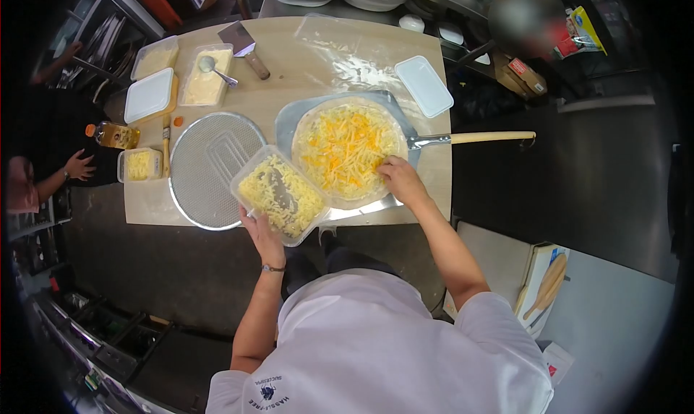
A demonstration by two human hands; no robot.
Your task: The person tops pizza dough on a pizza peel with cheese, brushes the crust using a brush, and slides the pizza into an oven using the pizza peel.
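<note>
My left hand (263, 235) grips the near-left edge of a clear plastic container (316, 222) that holds shredded cheese (259, 185). The container is tilted and overlaps the left rim of the pizza. My right hand (402, 179) is at the right part of the pizza (345, 191), fingers bunched together over its topping. Whatever lies between those fingers is hidden. Pale and orange shreds cover the round dough, leaving a bare rim. Beneath it is a metal pizza peel (287, 116) whose wooden handle (481, 136) points right, past the table edge.
Left of the pizza lies a round mesh screen (194, 161) with a clear lid (225, 145) on it. Tubs, an oil bottle (117, 135), a brush (166, 150) and a scraper (244, 49) stand farther left. A white lid (423, 86) sits right. Another person's hand (79, 166) shows at far left.
</note>
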